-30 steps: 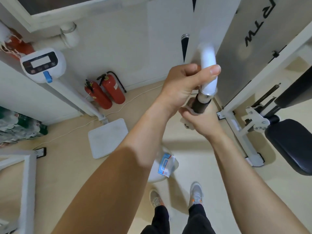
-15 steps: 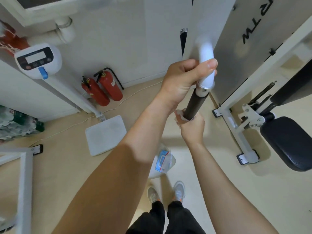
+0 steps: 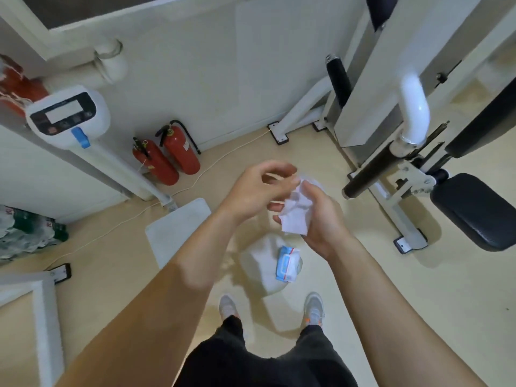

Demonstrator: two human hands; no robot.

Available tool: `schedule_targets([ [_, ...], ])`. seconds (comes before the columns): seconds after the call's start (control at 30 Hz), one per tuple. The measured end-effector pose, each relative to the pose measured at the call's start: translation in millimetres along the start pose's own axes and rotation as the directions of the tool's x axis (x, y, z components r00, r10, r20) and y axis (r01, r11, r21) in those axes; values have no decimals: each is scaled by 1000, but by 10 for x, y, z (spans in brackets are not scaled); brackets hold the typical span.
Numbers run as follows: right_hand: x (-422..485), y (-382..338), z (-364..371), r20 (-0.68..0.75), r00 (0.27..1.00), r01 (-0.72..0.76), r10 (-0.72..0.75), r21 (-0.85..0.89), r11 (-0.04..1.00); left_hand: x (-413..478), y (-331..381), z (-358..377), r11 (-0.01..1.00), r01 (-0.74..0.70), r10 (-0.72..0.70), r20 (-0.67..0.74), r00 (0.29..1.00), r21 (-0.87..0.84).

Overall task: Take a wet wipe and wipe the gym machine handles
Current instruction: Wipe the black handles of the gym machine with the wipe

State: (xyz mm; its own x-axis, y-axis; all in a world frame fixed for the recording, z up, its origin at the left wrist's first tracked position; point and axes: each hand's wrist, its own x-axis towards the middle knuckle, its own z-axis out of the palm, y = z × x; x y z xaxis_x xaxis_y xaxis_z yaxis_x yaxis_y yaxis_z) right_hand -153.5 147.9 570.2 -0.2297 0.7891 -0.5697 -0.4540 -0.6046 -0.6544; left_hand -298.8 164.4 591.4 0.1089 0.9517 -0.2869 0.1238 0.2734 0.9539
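Observation:
A crumpled white wet wipe (image 3: 297, 212) lies in my right hand (image 3: 321, 219), whose fingers curl round it at chest height. My left hand (image 3: 259, 188) is just left of it, fingertips pinching the wipe's upper edge. The machine handle (image 3: 371, 170), a black grip on a white curved bar (image 3: 414, 113), hangs free to the right of both hands. A second black handle (image 3: 337, 76) stands farther back by the wall. The blue and white wipe pack (image 3: 287, 263) lies on a white stool (image 3: 257, 263) below my hands.
The machine's black padded seat (image 3: 474, 210) and white frame foot (image 3: 409, 243) are at right. Two red fire extinguishers (image 3: 167, 157) stand by the wall. A white scale column (image 3: 67, 118) with floor pad (image 3: 178, 227) is at left. My shoes (image 3: 314, 307) stand behind the stool.
Both hands have let go of the handle and dropped away from it. They now meet over the stool, with the wipe between them.

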Motion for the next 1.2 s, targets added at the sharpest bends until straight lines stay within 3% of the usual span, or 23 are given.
schedule_targets([
  [0.1,124,36,361,-61,998,30,-33,-46,999,-91,-98,-255,999,-23,22,28,999,39],
  [0.2,225,8,584,-85,994,60,-71,-130,990,-79,-16,-369,990,-113,119,-75,990,80],
  [0.4,342,-300,692,-106,987,108,-119,-104,989,143,213,-371,962,-219,254,-241,937,162],
  [0.53,413,-467,695,-122,971,174,-207,-239,955,401,373,-411,985,-171,168,-315,934,16],
  [0.67,550,-628,659,-139,966,194,-217,-165,967,715,557,-413,987,-145,101,-434,895,-68],
  [0.77,611,-718,562,-188,955,225,-228,-36,974,960,703,-386,987,-146,156,-505,849,61],
  [0.87,642,-790,520,-229,942,271,-244,92,958,1296,868,-372,939,-205,304,-394,867,275],
  [0.97,742,-845,547,-282,922,318,-264,168,933,1711,1144,-362,900,-253,333,-185,925,354],
  [1.07,867,-887,621,-384,891,357,-243,261,897,2104,1454,-322,966,-54,36,73,997,253],
  [1.13,964,-895,681,-481,856,362,-188,300,882,2303,1569,-316,971,144,-190,254,948,189],
  [1.2,1054,-917,761,-571,810,365,-131,318,875,2482,1647,-289,957,182,-258,379,889,225],
])
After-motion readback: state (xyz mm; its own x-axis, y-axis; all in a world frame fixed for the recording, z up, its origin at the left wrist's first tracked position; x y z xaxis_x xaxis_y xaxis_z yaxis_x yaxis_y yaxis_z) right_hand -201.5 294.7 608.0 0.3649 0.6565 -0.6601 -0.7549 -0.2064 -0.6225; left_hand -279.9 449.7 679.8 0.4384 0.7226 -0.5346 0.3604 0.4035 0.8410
